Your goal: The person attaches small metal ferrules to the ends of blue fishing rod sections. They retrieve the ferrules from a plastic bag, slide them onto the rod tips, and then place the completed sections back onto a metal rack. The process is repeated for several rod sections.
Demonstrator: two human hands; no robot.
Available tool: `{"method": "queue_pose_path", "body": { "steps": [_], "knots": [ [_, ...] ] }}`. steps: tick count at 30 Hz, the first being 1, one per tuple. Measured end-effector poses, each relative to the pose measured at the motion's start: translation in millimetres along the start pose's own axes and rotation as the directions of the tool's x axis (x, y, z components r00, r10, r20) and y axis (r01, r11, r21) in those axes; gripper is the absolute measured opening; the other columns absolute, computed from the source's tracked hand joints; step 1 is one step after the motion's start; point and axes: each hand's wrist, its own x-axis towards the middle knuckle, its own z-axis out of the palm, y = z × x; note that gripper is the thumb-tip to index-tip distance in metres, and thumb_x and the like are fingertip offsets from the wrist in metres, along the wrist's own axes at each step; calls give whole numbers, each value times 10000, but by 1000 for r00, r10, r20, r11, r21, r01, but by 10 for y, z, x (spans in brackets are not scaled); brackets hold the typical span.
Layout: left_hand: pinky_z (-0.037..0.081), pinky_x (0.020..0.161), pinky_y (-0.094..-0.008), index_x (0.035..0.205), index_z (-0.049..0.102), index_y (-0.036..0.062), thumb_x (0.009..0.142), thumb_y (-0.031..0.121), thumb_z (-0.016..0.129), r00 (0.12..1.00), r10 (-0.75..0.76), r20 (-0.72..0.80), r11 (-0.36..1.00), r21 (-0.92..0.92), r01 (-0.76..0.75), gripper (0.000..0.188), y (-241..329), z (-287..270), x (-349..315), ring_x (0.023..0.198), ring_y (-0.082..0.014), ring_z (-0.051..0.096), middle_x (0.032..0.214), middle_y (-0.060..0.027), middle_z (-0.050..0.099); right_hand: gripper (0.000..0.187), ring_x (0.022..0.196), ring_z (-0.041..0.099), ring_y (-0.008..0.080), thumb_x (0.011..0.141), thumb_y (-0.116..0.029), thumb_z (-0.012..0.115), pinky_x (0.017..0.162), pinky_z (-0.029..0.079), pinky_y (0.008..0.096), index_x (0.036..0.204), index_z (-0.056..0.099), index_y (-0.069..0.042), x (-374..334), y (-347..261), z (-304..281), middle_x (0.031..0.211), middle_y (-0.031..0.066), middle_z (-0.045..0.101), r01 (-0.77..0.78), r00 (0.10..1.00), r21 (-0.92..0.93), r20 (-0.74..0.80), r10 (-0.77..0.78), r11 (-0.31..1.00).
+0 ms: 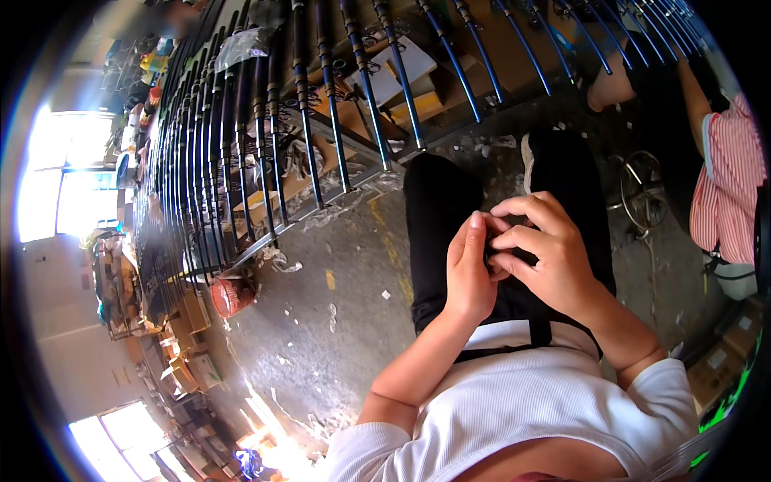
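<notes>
Both my hands meet above my lap, over my black trousers. My left hand is closed, its thumb pointing up and its fingers curled toward the right hand. Bent fingers of my right hand reach across, their tips at the left thumb and fingers. Anything pinched between the hands is hidden or too small to make out. Beyond my knees, a long row of dark blue fishing rods lies side by side on a low rack, their near ends toward me.
A red tub stands on the floor by the rack's left end. Cardboard and paper lie under the rods. At the right sits another person in a striped pink top, near a round metal frame. Scraps litter the concrete floor.
</notes>
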Motion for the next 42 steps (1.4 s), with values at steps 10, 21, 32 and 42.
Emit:
{"method": "queue_pose_path", "body": {
  "steps": [10,21,32,42],
  "knots": [
    [375,461,-184,969,530,7,987,342,391,1000,25,-8,977,213,-23,363,-71,-1,153,597,-88,505,755,-40,538,361,865,574,267,558,-18,746,715,493,348,891,611,-63,84,83,-23,945,60,588,-116,991,-25,57,118,993],
    [241,430,-168,911,570,0,1001,263,381,995,104,-1,972,211,-102,336,3,80,302,509,-20,357,682,-6,516,205,830,588,260,630,15,685,690,493,327,801,588,-43,153,140,33,916,71,587,-104,992,-36,-71,101,994],
    [415,666,-193,918,593,9,990,239,420,996,69,51,931,355,-82,297,98,-2,234,748,-49,507,824,-7,589,149,741,599,236,659,24,705,637,475,289,738,582,-1,172,240,-20,875,89,579,-264,965,266,70,254,927],
    [244,427,-183,937,538,56,981,230,442,995,-86,48,996,21,85,204,113,-37,248,495,-45,322,646,13,444,129,658,584,221,738,20,669,584,461,281,822,575,-11,169,260,25,752,85,559,-216,971,219,-55,233,952]
  ]
}}
